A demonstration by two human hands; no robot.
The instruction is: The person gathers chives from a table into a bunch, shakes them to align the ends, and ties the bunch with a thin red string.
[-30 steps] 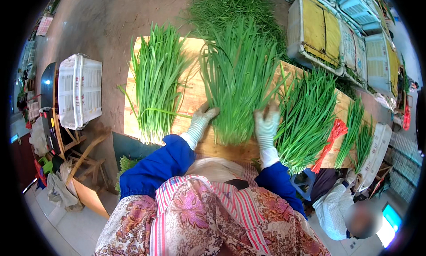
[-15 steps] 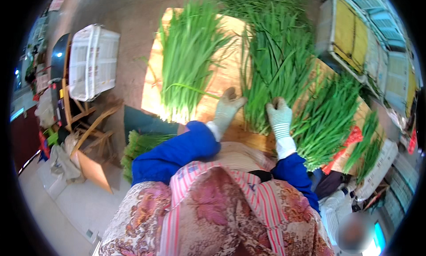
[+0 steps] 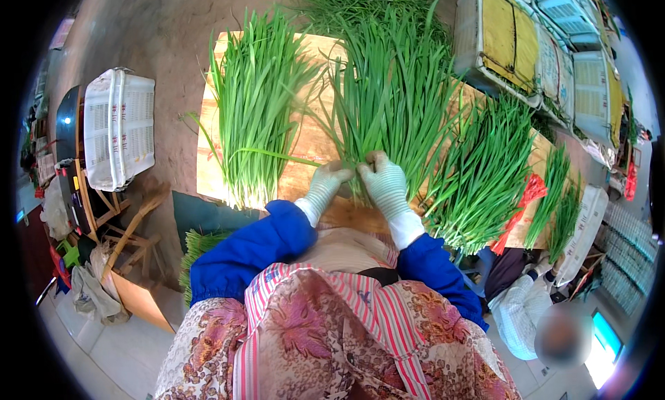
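My gloved left hand (image 3: 327, 182) is closed at the end of a long chive leaf (image 3: 277, 155), which stretches sideways from the left bunch of chives (image 3: 256, 109). Close beside it, my gloved right hand (image 3: 383, 183) bends its fingers into a pinch over the lower end of the middle heap of chives (image 3: 395, 95). What that pinch contains is hidden. Both bunches lie on a wooden board (image 3: 208, 150), their pale cut ends toward me. Striped pale gloves and blue sleeves cover my hands and arms.
More chives (image 3: 485, 171) spread to the right, beside a red strip (image 3: 530, 196). Loose greens (image 3: 374, 2) lie beyond the board. White crates (image 3: 119, 130) stand left; yellow-covered crates (image 3: 508, 36) stand far right. A person (image 3: 519, 310) sits at the lower right.
My right hand has come left, close to my left hand, and its fingers have drawn together. The whole view has shifted, so the board appears further left and lower.
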